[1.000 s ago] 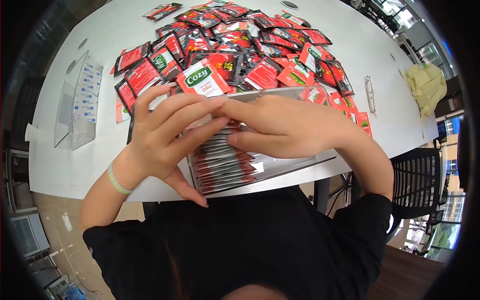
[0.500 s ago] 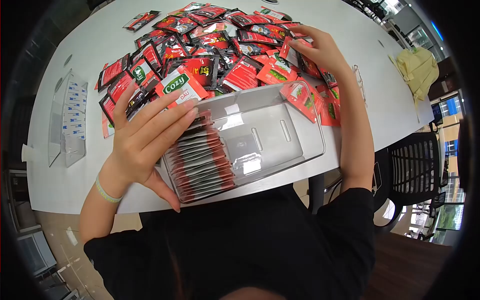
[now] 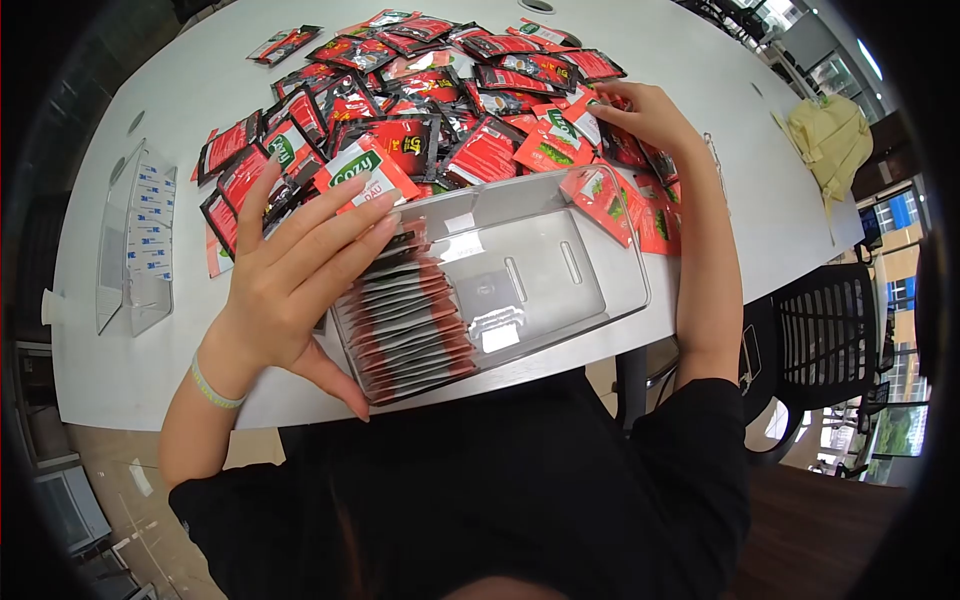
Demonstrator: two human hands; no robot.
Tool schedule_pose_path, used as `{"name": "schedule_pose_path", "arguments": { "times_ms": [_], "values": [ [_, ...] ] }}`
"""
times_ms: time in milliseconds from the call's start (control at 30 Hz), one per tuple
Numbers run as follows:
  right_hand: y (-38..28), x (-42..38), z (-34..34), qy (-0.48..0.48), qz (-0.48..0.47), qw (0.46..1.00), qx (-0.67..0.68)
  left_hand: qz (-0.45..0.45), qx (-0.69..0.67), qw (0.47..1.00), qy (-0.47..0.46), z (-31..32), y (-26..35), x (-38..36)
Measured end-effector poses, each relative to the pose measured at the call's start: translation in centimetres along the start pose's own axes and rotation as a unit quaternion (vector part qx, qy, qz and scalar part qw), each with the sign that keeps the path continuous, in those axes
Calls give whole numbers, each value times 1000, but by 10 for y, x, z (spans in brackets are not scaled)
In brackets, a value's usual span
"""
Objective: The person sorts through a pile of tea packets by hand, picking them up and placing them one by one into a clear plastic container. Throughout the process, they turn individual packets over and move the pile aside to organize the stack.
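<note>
My left hand (image 3: 285,265) lies against the left end of a clear plastic box (image 3: 535,340), with its fingers stretched over the far side and its thumb at the near left corner. A row of red and white sachets (image 3: 415,330) stands packed inside that end. Beyond the box spreads a heap of red and black sachets (image 3: 405,140), with a Cozy packet (image 3: 365,175) near my left fingertips. My right hand (image 3: 640,115) is at the heap's right side, its thumb and fingers curled in a pinch on a red sachet; the fingertips are partly hidden.
Another clear container (image 3: 150,235) with blue and white strips is at the left of the white table (image 3: 220,365). A pale yellow bag (image 3: 828,140) lies at the right edge. A black chair (image 3: 825,325) stands beyond the table at the right.
My right hand has shifted slightly right and toward me, and its fingers are more curled. A sachet it partly covered now shows. My left hand and the box have barely moved.
</note>
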State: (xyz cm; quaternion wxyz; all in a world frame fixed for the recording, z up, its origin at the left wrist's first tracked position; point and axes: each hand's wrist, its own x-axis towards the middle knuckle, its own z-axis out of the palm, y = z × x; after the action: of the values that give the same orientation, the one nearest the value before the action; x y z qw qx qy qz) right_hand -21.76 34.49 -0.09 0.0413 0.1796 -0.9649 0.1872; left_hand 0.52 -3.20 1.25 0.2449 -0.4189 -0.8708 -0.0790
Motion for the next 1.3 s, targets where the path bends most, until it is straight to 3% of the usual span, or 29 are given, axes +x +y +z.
{"name": "schedule_pose_path", "arguments": {
  "times_ms": [200, 300, 400, 500, 567, 600, 667, 700, 767, 833, 900, 933, 1033, 1133, 1167, 1233, 1267, 1300],
  "values": [
    [20, 10, 4, 49, -41, 991, -118, -3, -31, 1000, 0, 4, -3, -2],
    [-18, 18, 16, 91, -146, 985, 2, 10, -35, 999, 12, 7, -6, -3],
    [-58, 40, 40, 29, -238, 971, -8, 8, -51, 999, 14, 8, -7, -4],
    [-79, 68, 69, 73, -361, 930, -22, 2, -58, 998, 12, 10, -7, -5],
    [-95, 65, 82, 92, -334, 937, -37, 0, -60, 998, 12, 11, -8, -6],
    [-99, 66, 81, 41, -295, 949, -99, 2, -59, 998, 13, 11, -8, -6],
    [-100, 66, 75, 28, -286, 952, -108, 1, -64, 998, 15, 12, -9, -7],
    [-107, 64, 64, -36, -239, 967, -77, -1, -67, 998, 14, 13, -9, -7],
    [-94, 68, 67, 37, -272, 960, -61, 1, -66, 998, 8, 13, -10, -6],
    [-91, 68, 71, 30, -233, 970, -66, -3, -69, 998, 11, 15, -11, -7],
    [-81, 74, 84, 195, -380, 901, -76, 2, -71, 997, 13, 17, -11, -8],
    [-78, 75, 86, 196, -380, 901, -75, 2, -70, 997, 12, 17, -11, -8],
    [-80, 76, 75, 39, -333, 934, -122, 2, -68, 998, 16, 17, -11, -8],
    [-92, 76, 62, -1, -281, 946, -159, 2, -65, 998, 17, 18, -11, -8],
    [-95, 76, 63, 3, -278, 945, -172, 1, -71, 997, 20, 19, -11, -7],
    [-85, 78, 89, 139, -407, 899, -83, -2, -79, 997, 19, 18, -10, -8],
    [-80, 80, 99, 53, -350, 930, -104, -1, -74, 997, 17, 18, -10, -8],
    [-82, 76, 100, 64, -327, 934, -129, 0, -69, 997, 16, 17, -10, -8]
  ]
}}
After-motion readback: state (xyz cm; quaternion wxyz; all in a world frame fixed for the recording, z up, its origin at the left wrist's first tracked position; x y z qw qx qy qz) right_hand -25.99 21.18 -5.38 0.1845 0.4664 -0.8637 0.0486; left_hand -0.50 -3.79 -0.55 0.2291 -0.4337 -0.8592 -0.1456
